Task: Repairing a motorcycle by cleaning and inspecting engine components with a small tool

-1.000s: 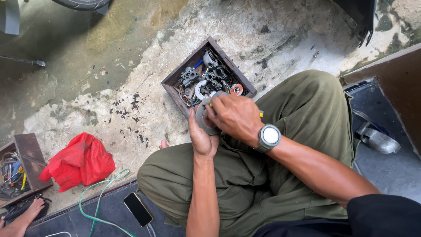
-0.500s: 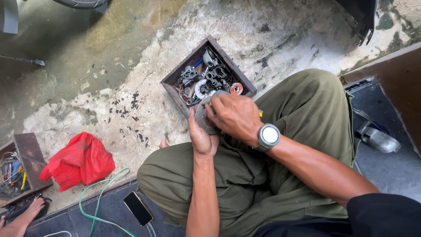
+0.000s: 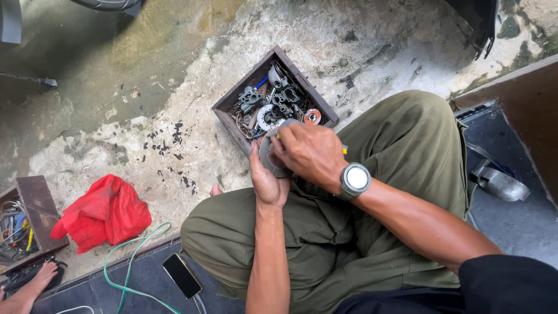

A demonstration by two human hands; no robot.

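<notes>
While nothing is shifting from a second ago at frame centre, the left hand point(image 3: 266, 177) is cupping a grey part point(image 3: 268, 158), the right hand point(image 3: 308, 152) clamping it beside the wooden box point(image 3: 232, 119).

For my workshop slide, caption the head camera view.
Seated person's left hand and right hand grip a grey metal part beside a wooden box of parts.

matt wood box point(image 3: 232, 119), dull metal parts point(image 3: 273, 102), rough concrete floor point(image 3: 145, 104)

Both hands, L point(image 3: 266, 177) & R point(image 3: 308, 154), on grey round part point(image 3: 268, 156) beside wooden parts box point(image 3: 229, 119).
</notes>
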